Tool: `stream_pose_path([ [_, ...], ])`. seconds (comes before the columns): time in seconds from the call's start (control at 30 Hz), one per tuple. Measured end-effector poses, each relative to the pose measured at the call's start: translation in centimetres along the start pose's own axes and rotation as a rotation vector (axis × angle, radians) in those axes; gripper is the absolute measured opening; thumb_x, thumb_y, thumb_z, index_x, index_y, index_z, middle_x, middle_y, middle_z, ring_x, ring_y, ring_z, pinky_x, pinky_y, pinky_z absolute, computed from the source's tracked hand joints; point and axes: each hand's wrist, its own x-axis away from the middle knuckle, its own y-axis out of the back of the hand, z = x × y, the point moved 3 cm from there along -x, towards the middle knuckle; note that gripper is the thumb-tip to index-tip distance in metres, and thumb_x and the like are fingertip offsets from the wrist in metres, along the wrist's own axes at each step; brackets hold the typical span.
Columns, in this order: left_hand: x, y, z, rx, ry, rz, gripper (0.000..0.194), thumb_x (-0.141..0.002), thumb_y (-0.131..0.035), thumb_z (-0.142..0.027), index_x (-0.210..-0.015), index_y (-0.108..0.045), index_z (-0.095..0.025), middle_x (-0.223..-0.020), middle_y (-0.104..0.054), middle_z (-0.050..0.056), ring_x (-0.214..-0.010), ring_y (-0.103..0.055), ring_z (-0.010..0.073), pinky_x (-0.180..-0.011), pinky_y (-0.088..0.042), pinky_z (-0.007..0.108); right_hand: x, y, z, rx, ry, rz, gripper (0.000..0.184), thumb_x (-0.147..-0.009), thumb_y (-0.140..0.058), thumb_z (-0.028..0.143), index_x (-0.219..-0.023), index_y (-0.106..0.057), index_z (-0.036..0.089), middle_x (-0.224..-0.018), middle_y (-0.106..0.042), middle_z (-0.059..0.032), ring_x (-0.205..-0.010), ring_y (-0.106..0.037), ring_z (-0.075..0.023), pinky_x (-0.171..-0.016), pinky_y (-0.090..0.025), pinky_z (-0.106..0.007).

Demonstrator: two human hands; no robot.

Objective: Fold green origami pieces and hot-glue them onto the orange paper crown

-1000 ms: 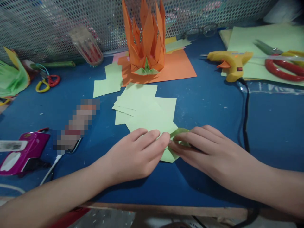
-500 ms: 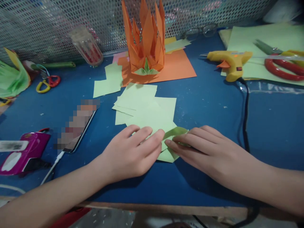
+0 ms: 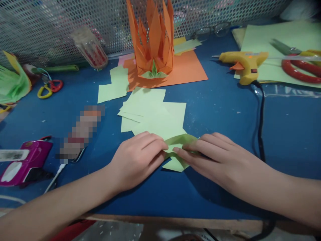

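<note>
A partly folded piece of light green paper (image 3: 177,163) lies at the near side of the table, between my two hands. My left hand (image 3: 140,157) pinches its left end, with the fingers bent and the thumb mostly hidden. From the right, my right hand (image 3: 213,157) grips the other end, its index fingertip pressing on the middle of the fold. Just beyond my hands, several light green paper sheets (image 3: 155,110) overlap in a loose pile. Farther back stands an orange folded-paper piece (image 3: 154,43) with tall points and a small green folded leaf (image 3: 154,72) at its front.
A yellow glue gun (image 3: 247,63) lies at the right, its black cord (image 3: 260,124) running to the near edge. Red-handled scissors (image 3: 298,68) rest on green sheets. At left are a phone (image 3: 77,155), a purple box-like item (image 3: 37,157), small scissors (image 3: 50,89) and a jar (image 3: 90,50).
My left hand has shifted slightly left and down along the green paper, uncovering more of its raised fold. My right hand stays almost in place.
</note>
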Motion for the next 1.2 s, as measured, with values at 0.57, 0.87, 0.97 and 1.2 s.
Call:
stream_pose_path([
  [0.57,-0.3,0.6,-0.4,-0.315,-0.18,-0.081,0.025,-0.093,-0.046,-0.014,-0.079,-0.066,-0.018,-0.081,-0.069,-0.001,-0.064,-0.056,0.0101,-0.056,-0.04,0.02,-0.3,0.3,0.1,0.027,0.031,-0.005,0.032,-0.099,-0.034,0.014,-0.106,-0.065,0.01,-0.078,-0.061,-0.0049,-0.07,-0.045,-0.0152,-0.063,-0.036,-0.029],
  [0.87,-0.3,0.4,-0.5,-0.311,-0.179,-0.035,0.029,-0.097,-0.044,-0.02,-0.078,-0.066,-0.019,-0.077,-0.066,-0.003,-0.063,-0.055,0.0076,-0.056,-0.04,0.019,-0.2,0.3,-0.1,0.021,0.046,0.001,0.034,-0.099,-0.033,0.014,-0.105,-0.066,0.01,-0.079,-0.061,-0.0055,-0.072,-0.045,-0.0152,-0.063,-0.037,-0.028],
  [0.97,-0.3,0.6,-0.6,-0.343,-0.291,-0.065,0.023,-0.093,-0.051,-0.016,-0.075,-0.065,-0.016,-0.083,-0.069,0.0,-0.066,-0.056,0.0107,-0.057,-0.042,0.023,-0.2,0.3,0.0,0.023,0.037,-0.008,0.033,-0.098,-0.034,0.014,-0.104,-0.066,0.009,-0.079,-0.061,-0.0056,-0.071,-0.043,-0.0157,-0.062,-0.036,-0.029],
  [1.2,-0.4,1.1,-1.0,-0.38,-0.383,-0.016,0.013,-0.09,-0.054,-0.011,-0.085,-0.065,-0.014,-0.094,-0.069,0.003,-0.074,-0.058,0.0136,-0.055,-0.045,0.026,-0.1,0.0,0.0,-0.004,0.017,-0.004,0.033,-0.098,-0.035,0.014,-0.099,-0.068,0.011,-0.08,-0.061,-0.0057,-0.074,-0.043,-0.0169,-0.064,-0.035,-0.029],
])
